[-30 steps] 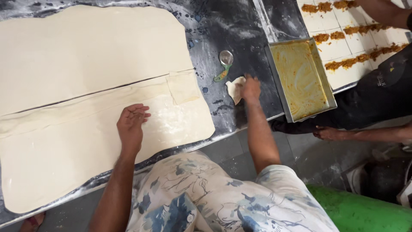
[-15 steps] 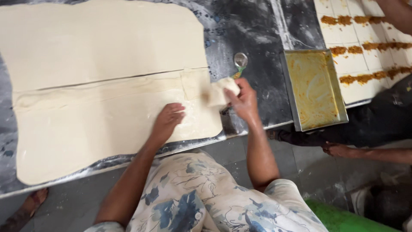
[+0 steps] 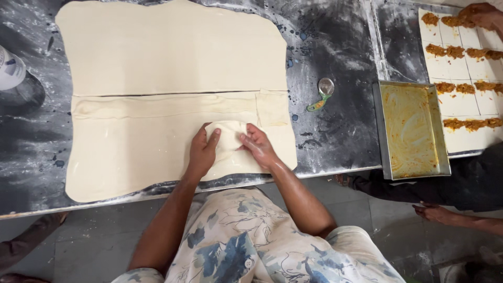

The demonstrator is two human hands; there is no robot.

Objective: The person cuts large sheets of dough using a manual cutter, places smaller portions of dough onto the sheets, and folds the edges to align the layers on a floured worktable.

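Both hands work a small dough patch (image 3: 226, 135) that lies on the lower dough sheet (image 3: 131, 152), near the front edge of the floured dark counter (image 3: 335, 131). The left hand (image 3: 201, 152) rests flat with fingers together on the patch's left side; the right hand (image 3: 258, 147) presses its right side with fingers spread a little. Neither hand grips anything; both lie palm down on dough.

A second, larger dough sheet (image 3: 173, 47) lies behind, toward the back edge, parted from the lower one by a thin dark seam. A pastry wheel with a green handle (image 3: 321, 94) lies on bare counter to the right of the sheets, well apart from the hands. Further right a greasy metal tray (image 3: 411, 128) sits at the front edge, and beyond it dough squares with orange filling (image 3: 461, 89), where another person's hand (image 3: 479, 14) works at the far corner.

The likely risks: uneven pressure could stretch or tear the thin patch, or leave a ridge where it overlaps the sheet. The lower sheet's front edge lies close to the counter's lip, so a push toward the body could drag it over.
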